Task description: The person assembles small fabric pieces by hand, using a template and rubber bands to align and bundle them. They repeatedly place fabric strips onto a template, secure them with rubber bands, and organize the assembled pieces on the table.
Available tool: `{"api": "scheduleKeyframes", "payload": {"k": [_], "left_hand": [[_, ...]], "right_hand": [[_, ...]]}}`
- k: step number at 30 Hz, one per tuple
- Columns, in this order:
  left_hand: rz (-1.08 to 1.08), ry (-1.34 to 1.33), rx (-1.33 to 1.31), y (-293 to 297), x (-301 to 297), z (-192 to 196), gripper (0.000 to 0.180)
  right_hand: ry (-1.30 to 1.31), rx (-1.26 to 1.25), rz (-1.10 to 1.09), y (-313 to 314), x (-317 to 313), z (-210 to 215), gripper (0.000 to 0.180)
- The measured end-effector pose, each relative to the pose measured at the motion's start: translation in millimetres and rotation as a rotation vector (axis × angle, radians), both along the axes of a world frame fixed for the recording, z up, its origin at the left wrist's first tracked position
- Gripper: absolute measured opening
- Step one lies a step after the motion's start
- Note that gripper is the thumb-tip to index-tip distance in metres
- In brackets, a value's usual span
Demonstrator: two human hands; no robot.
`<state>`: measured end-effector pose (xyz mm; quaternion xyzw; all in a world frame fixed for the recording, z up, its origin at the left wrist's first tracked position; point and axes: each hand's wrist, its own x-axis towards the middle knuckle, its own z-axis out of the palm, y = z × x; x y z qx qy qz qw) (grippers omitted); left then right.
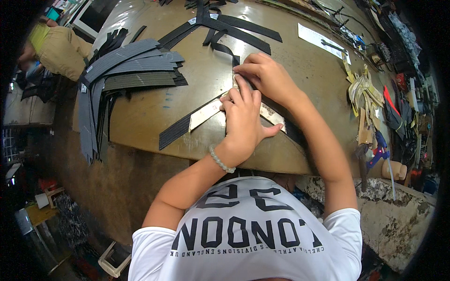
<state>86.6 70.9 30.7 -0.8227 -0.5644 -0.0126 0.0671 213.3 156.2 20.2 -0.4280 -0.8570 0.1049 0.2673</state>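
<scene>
My left hand [243, 121] presses flat on a pale angled template [204, 114] that lies over a dark strip of material [176, 131] on the brown worktable [150, 107]. My right hand [264, 76] sits just beyond it, fingers curled down at the template's far tip, where a dark strap [225, 48] ends. Whether the right hand pinches a tool is hidden by the fingers. A bead bracelet [220, 160] is on my left wrist.
A fanned stack of dark grey strips [131, 65] lies at the table's left and hangs over its edge. Crossed black straps [220, 25] lie at the back. Tan cut pieces [363, 91], a white paper strip [323, 43] and tools sit right. Another person [56, 47] is far left.
</scene>
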Motion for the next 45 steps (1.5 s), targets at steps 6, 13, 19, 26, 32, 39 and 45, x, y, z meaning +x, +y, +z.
{"api": "scheduleKeyframes", "payload": {"k": [6, 13, 19, 26, 32, 39, 45], "left_hand": [[0.014, -0.004, 0.015, -1, 1, 0, 0.096], [0.008, 0.015, -0.014, -2, 1, 2, 0.097], [0.009, 0.02, 0.006, -2, 2, 1, 0.097], [-0.002, -0.01, 0.03, -2, -1, -2, 0.099], [-0.006, -0.046, 0.041, -6, -3, -7, 0.107], [0.002, -0.334, 0.054, -23, -21, -24, 0.093], [-0.053, -0.464, -0.033, -57, -82, -25, 0.085]], "right_hand": [[-0.078, -0.011, -0.058, -8, 9, 4, 0.021], [0.056, 0.036, -0.02, -3, 0, -1, 0.024], [-0.12, 0.094, -0.029, -11, 2, -1, 0.025], [-0.071, 0.175, -0.066, -21, 8, 5, 0.026], [0.277, -0.072, -0.017, -15, -11, 8, 0.015], [-0.019, -0.042, 0.057, -19, -22, 18, 0.013], [-0.16, -0.019, 0.029, -31, -25, 15, 0.018]]}}
